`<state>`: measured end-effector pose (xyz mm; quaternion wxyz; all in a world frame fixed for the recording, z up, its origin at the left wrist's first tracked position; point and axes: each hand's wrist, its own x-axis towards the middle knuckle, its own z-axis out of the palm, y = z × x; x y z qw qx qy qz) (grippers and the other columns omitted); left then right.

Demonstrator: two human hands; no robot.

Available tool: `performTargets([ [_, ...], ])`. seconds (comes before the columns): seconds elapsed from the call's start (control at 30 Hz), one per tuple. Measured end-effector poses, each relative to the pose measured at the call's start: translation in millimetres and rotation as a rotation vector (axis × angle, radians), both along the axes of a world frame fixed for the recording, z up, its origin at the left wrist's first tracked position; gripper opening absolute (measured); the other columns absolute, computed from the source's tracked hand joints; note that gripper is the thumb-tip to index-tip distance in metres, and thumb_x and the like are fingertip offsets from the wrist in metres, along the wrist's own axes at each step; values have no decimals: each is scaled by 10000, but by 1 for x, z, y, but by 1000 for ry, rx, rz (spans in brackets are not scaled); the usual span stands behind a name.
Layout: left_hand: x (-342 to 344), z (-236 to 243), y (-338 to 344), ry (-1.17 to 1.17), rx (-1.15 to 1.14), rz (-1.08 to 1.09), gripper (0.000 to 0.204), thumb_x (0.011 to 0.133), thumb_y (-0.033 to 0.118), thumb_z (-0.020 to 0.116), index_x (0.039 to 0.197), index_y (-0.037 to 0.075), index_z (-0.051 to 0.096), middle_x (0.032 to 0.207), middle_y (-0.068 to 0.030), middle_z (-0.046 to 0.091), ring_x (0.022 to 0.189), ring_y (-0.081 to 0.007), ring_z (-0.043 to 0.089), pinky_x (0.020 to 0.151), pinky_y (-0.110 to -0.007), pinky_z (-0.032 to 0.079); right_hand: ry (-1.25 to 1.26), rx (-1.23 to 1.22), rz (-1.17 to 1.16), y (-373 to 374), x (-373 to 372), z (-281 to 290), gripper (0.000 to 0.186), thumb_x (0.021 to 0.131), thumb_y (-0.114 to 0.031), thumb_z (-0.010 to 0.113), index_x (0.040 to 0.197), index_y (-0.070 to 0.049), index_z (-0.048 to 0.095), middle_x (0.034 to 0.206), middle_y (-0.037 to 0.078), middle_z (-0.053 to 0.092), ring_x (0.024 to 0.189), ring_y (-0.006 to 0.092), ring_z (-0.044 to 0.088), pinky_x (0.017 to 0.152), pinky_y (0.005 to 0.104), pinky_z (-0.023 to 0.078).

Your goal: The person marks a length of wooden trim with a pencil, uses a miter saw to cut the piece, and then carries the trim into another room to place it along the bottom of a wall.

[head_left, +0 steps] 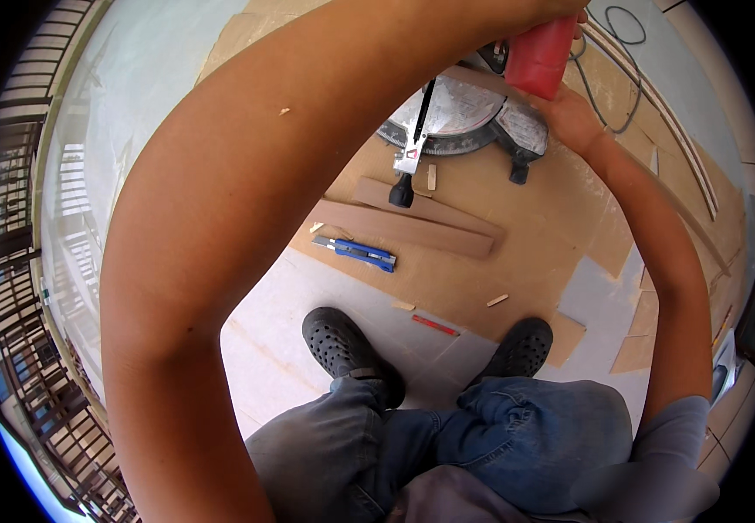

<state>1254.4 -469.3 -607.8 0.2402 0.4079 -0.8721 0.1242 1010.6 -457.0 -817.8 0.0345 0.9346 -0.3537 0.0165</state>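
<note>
Far left of both hands, beyond the left forearm, see a dark railing. Nearer, below and left of the hands, find a blue utility knife on the floor, lying free with the narrow end to the left; apparently not needed at this point. Toward the hands from there, see two flat brown boards, partly overlapping on the cardboard, with small wood scraps around: judging by these, some cutting probably done already, but impossible to tell on which pieces. Farther below the hands, near the feet, notice a thin red stick, perhaps a pencil, untouched.

Just left of and below the hands, find the mitre saw, and across it, seemingly, a brown strip of wood, running toward the right hand. Judge as work under way there, with no sign of a finished cut; blade hidden. Directly between the hands, see a red part, maybe belonging to the saw. Left hand over the top of it, mostly out of frame; right hand at the lower end, fingers hidden. Cannot tell for either whether clenched, grasping or merely resting.

Right of the hands, see a dark cable and long narrow strips, perhaps left for later.
</note>
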Motion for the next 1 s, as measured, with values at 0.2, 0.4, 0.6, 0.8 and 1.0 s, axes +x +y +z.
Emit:
performTargets([
  [0.2,0,-5,5,11,-91,-16,247,714,124,845,941,40,795,1075,-231,719,1124,-411,608,926,-406,567,-40,94,-63,3,4,8,295,985,-171,582,1250,-50,627,1207,247,648,1103,453,622,948,500,513],
  [0.4,-2,-8,14,663,431,-56,384,823,58,677,1143,-135,589,1082,-340,674,1092,-436,663,967,-444,553,-41,-41,18,2,2,0,566,936,-74,589,1484,-202,525,1039,85,613,1015,315,579,870,423,534],
  [0.6,6,10,44,883,570,-41,475,860,78,578,1229,-169,409,1004,-365,653,994,-455,696,830,-459,592,-48,-87,65,-3,-2,-6,542,939,-66,589,1465,-186,539,1026,87,607,1000,313,581,869,412,538],
  [0.8,14,19,78,1018,762,-139,476,879,80,547,1260,-161,393,954,-334,654,745,-408,712,610,-466,603,-66,-90,64,-3,-3,-8,538,946,-71,588,1469,-188,535,1039,81,611,1021,306,589,866,410,546],
  [1.0,25,10,76,988,781,-229,567,885,92,545,1344,-179,351,1004,-362,650,775,-421,714,644,-463,604,54,-85,8,-2,-2,-7,557,959,-100,593,1500,-208,512,1058,72,615,1035,300,586,871,413,548],
])
